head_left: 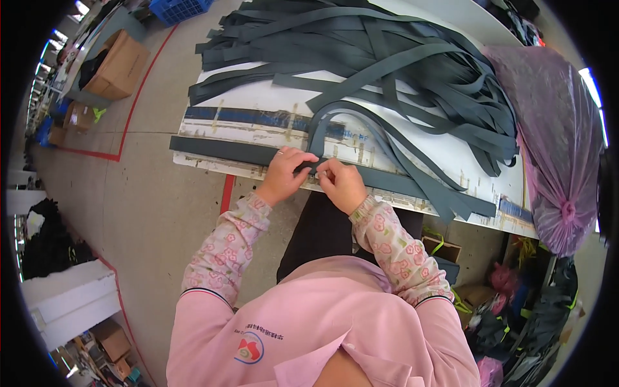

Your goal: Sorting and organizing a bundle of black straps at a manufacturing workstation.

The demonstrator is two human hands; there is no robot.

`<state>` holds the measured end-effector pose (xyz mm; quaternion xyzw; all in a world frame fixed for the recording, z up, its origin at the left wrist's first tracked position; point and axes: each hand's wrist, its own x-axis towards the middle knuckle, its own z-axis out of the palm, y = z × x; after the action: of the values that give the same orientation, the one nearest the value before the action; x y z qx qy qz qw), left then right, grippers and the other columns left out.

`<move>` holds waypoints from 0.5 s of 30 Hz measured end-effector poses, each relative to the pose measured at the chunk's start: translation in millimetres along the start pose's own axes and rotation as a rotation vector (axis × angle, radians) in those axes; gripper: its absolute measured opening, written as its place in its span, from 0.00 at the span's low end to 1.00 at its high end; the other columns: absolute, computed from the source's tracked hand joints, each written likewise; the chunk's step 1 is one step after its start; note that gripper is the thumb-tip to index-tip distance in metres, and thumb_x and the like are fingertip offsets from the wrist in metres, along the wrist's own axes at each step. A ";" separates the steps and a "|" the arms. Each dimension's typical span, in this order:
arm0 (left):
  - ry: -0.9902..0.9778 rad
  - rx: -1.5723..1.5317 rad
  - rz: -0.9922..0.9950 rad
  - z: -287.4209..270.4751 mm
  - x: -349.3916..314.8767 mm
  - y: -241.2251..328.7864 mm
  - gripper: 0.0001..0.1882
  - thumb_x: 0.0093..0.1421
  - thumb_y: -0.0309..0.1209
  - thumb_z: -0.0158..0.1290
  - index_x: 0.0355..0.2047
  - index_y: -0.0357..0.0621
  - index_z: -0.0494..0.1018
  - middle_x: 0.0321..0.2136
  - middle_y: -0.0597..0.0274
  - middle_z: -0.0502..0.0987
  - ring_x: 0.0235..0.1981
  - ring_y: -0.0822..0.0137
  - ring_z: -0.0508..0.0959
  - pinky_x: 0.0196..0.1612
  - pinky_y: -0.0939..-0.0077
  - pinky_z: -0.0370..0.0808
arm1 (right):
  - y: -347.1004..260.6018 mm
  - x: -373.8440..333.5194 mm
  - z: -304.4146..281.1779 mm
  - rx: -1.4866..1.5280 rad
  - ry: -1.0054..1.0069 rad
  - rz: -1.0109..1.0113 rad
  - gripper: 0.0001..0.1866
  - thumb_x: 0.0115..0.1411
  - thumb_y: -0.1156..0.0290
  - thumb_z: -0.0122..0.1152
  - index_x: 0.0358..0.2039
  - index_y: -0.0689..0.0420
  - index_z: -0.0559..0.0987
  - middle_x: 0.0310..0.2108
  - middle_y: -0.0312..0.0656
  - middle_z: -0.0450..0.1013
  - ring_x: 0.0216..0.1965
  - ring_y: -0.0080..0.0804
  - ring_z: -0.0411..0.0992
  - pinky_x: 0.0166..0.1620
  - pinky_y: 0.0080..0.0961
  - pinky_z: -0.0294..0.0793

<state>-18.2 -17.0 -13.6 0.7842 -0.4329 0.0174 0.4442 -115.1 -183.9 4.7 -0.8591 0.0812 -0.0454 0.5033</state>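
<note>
A long dark grey-green strap [222,149] lies along the near edge of the white table [271,134]. My left hand [285,173] and my right hand [342,183] meet over it, thumbs and fingers pinched close together on the band. From between them another length of strap [320,126] rises, loops over and runs down to the right. Whether anything small sits between the fingertips is hidden. Beyond my hands a large heap of the same straps [361,51] covers the far part of the table.
A full, knotted pink plastic bag [548,129] stands against the table's right end. On the floor at the far left are a cardboard box [117,66] and a blue crate [180,8]. More strap bundles [548,316] lie low at the right. A white block-like surface [77,302] is at the left.
</note>
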 end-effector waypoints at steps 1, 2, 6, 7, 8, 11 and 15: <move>0.000 0.002 -0.007 -1.7 -1.8 0.3 0.13 0.51 0.24 0.59 0.39 0.48 0.78 0.34 0.60 0.77 0.38 0.55 0.74 0.43 0.63 0.71 | 0.1 0.5 3.1 -0.045 0.007 -0.017 0.06 0.55 0.71 0.62 0.33 0.56 0.79 0.20 0.44 0.76 0.24 0.45 0.76 0.34 0.39 0.74; 0.013 0.007 -0.020 -2.8 -3.3 -0.2 0.13 0.51 0.24 0.59 0.39 0.48 0.78 0.34 0.60 0.77 0.38 0.55 0.74 0.43 0.63 0.71 | -0.9 0.9 5.3 -0.080 0.012 -0.003 0.05 0.55 0.72 0.62 0.33 0.55 0.80 0.19 0.42 0.75 0.22 0.43 0.75 0.36 0.38 0.72; -0.003 0.000 -0.039 -4.4 -4.8 -0.3 0.14 0.51 0.24 0.59 0.39 0.49 0.78 0.33 0.62 0.77 0.37 0.55 0.74 0.42 0.64 0.71 | -4.3 3.1 11.1 -0.081 0.019 -0.004 0.05 0.55 0.71 0.62 0.33 0.55 0.80 0.19 0.41 0.75 0.22 0.43 0.75 0.36 0.37 0.71; -0.010 0.006 -0.043 -4.2 -4.7 0.0 0.14 0.51 0.23 0.59 0.39 0.49 0.78 0.32 0.62 0.76 0.37 0.56 0.74 0.42 0.64 0.71 | -5.5 3.7 11.6 -0.079 0.033 0.005 0.05 0.55 0.71 0.62 0.33 0.55 0.80 0.19 0.41 0.75 0.22 0.43 0.74 0.36 0.37 0.71; -0.009 0.004 -0.044 -3.9 -4.5 -0.5 0.14 0.51 0.23 0.59 0.39 0.49 0.78 0.32 0.62 0.76 0.37 0.56 0.74 0.42 0.64 0.71 | -6.8 4.3 12.0 -0.076 0.049 0.015 0.05 0.55 0.71 0.62 0.33 0.54 0.80 0.19 0.41 0.75 0.22 0.42 0.74 0.36 0.37 0.70; -0.008 0.011 -0.039 -2.3 -4.1 -0.8 0.14 0.50 0.23 0.58 0.39 0.49 0.78 0.32 0.62 0.76 0.37 0.55 0.74 0.42 0.63 0.71 | -9.5 3.7 14.3 -0.174 0.062 0.003 0.05 0.55 0.71 0.62 0.32 0.54 0.80 0.20 0.40 0.76 0.22 0.42 0.75 0.35 0.36 0.71; 0.016 -0.005 -0.029 -0.2 -3.6 0.1 0.14 0.50 0.23 0.58 0.39 0.49 0.78 0.33 0.61 0.77 0.38 0.54 0.74 0.43 0.62 0.72 | -5.3 1.6 10.8 -0.166 0.054 -0.038 0.05 0.55 0.71 0.62 0.32 0.55 0.80 0.21 0.41 0.76 0.23 0.43 0.75 0.32 0.35 0.72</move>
<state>-20.5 -14.5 -14.9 0.7892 -0.4182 0.0161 0.4496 -111.3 -172.4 4.0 -0.8977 0.0818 -0.0710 0.4272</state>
